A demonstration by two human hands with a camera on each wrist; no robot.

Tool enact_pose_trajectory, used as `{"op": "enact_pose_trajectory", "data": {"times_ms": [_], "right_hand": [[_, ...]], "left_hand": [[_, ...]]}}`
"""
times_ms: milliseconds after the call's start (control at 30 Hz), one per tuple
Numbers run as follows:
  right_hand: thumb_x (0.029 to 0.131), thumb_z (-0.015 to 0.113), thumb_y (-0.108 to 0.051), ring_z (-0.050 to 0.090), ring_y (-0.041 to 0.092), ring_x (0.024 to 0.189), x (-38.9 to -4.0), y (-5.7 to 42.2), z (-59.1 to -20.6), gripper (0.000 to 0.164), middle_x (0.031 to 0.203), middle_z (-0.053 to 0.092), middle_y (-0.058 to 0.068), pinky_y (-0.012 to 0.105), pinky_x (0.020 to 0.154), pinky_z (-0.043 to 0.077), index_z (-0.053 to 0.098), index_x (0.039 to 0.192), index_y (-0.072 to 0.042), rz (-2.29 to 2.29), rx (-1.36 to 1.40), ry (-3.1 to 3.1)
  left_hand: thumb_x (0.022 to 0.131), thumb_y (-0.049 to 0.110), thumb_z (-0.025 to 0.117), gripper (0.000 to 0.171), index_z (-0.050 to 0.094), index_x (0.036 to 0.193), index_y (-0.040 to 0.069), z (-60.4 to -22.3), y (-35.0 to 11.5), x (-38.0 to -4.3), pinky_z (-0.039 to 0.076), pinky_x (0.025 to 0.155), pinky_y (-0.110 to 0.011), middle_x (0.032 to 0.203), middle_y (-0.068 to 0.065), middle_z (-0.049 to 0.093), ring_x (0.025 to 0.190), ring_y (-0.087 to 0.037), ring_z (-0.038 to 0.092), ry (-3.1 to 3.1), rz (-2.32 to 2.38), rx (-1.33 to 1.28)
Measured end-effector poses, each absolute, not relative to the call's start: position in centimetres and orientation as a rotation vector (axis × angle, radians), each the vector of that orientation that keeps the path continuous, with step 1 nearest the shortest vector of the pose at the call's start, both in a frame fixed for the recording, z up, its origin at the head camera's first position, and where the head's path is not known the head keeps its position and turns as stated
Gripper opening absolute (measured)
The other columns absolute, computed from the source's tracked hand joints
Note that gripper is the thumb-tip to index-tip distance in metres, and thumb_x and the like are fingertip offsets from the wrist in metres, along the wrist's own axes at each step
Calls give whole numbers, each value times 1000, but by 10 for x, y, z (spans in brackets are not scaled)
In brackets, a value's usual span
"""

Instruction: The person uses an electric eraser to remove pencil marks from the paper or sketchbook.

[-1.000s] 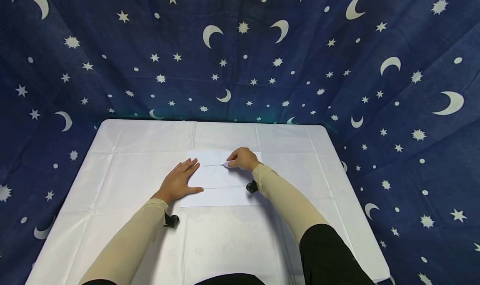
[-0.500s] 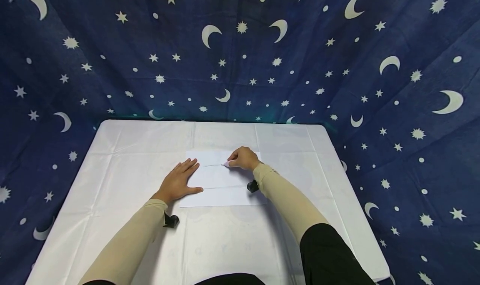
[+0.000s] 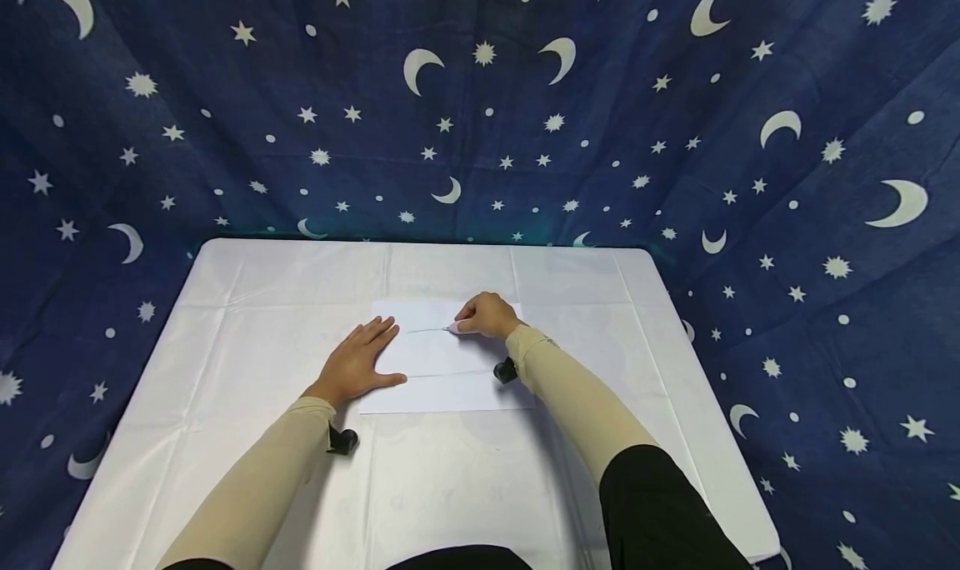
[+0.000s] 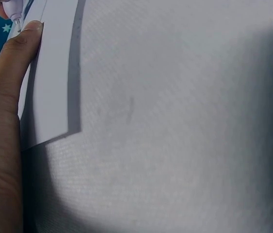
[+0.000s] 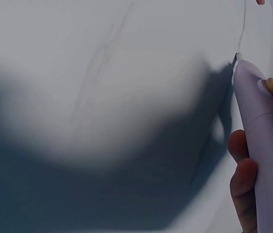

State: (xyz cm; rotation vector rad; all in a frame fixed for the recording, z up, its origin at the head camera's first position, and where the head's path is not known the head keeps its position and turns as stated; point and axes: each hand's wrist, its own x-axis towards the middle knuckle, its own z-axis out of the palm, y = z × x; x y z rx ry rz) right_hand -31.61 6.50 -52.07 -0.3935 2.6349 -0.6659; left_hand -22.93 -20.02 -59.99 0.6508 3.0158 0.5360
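Right grip [image 3: 489,316] pinches lavender thumb-button tool [image 5: 267,126] at end of line [image 3: 425,331]; left grip [image 3: 358,365] spread over paper [image 3: 442,396]. We note negligible shift; line, we judge, barely lengthens.

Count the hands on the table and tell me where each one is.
2: the left hand rests across the paper's left edge, fingers spread; the right hand grips a purple tool over the paper's upper right part. Neither is hidden.

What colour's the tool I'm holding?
The tool is pale purple, clearest in the right wrist view.
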Motion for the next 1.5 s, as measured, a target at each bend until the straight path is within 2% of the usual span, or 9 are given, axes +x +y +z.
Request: {"op": "enact_pose_trajectory", "data": {"times_ms": [800,1500], "right_hand": [[75,73,-27,54,9,81,-315,62,-518,12,80,64,-11,24,68,45,73,86,-22,-667,-396,2633],[76,72,-27,54,9,81,-315,55,-521,15,83,64,-10,24,69,45,73,90,-21,-692,-403,2614]], "left_hand": [[65,77,51,100,32,141,15,-603,-202,-229,8,109,-38,147,1,22,135,-19,11,3035,564,660],[65,79,48,101,31,142,16,-603,-201,-230,8,109,-38,147,2,21,135,-18,10,3028,549,649]]}}
